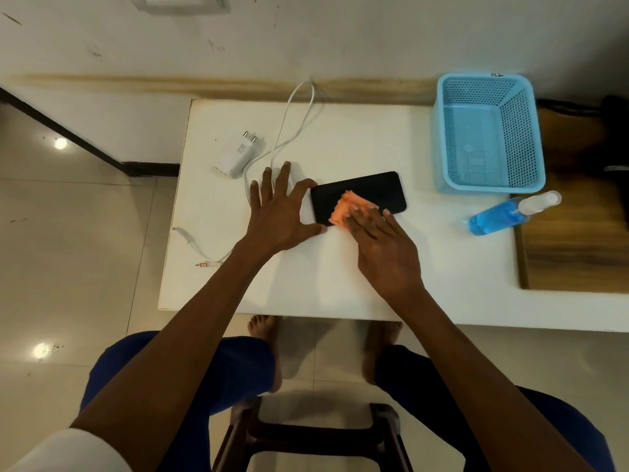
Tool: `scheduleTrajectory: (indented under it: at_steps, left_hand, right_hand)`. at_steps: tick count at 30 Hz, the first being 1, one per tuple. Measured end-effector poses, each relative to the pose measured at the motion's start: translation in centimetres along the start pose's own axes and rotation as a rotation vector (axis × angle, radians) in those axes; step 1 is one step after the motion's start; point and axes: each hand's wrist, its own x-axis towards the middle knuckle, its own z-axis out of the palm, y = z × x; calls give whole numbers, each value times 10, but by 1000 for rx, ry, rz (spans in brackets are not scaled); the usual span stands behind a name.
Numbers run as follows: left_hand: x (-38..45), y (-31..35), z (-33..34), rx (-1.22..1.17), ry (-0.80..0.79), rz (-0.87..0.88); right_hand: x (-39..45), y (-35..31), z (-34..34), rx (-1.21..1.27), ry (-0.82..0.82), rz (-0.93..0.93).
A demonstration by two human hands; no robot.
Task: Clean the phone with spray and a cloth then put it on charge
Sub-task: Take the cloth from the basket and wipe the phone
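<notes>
A white table (340, 137) carries a phone (367, 190), charger (235, 153), cable (289, 127), blue basket (488, 134) and spray bottle (510, 212).

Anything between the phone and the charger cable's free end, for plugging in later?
Nothing visible blocks it except the left hand, which braces the phone at its left edge, on the side facing the cable end near the table's left front edge. The right hand presses the orange cloth onto the screen.

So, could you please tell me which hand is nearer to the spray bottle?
Right. The right hand presses the cloth on the phone, left of the spray bottle; the left hand lies farther left.
</notes>
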Motion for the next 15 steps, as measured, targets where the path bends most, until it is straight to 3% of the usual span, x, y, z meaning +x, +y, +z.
scheduleTrajectory:
  at_steps: [7, 15]
  left_hand:
    - [2, -1, 0, 4, -11, 6]
    - [5, -4, 1, -69, 5, 24]
  right_hand:
    - [-8, 31, -10, -20, 77, 213]
    - [-5, 34, -10, -10, 60, 195]
